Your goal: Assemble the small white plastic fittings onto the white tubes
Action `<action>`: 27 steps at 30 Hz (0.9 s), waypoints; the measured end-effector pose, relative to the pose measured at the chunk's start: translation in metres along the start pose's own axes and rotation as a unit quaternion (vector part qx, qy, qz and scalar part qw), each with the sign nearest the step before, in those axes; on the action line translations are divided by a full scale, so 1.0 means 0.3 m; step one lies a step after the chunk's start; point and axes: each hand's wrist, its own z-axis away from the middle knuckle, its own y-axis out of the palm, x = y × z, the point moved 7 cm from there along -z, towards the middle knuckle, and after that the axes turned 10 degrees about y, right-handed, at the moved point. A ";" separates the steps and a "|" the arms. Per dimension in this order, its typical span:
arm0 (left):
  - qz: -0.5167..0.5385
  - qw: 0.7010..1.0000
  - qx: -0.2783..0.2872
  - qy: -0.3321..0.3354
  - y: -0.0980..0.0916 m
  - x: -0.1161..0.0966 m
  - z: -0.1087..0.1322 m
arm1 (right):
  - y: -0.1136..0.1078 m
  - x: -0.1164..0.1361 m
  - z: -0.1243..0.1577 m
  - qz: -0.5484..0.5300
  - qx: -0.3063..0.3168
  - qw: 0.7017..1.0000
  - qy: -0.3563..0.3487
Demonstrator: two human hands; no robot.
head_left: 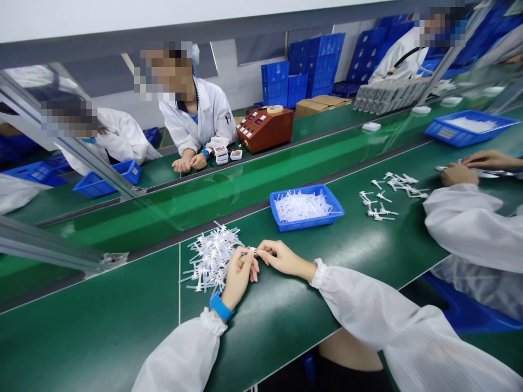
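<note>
Nearest, white sleeves over a green bench [102, 326]. Left hand [239, 275], blue wristband [221, 306], and right hand [281, 257] meeting fingertip to fingertip, pinching one small white part [250, 251] at the edge of a white pile [212, 258]. Just beyond, a blue tray [307, 207] of more parts. Right, scattered parts [388, 196] before a co-worker's hands [460, 174]. Across the green belt [229, 190], a brown tester [265, 129], blue crates [304, 73]. Pinched part too small to make out; right sleeve cut off.
</note>
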 end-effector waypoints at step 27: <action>0.007 1.000 -0.004 0.001 0.005 0.014 -0.001 | 0.001 0.009 0.012 0.015 -0.023 1.000 -0.009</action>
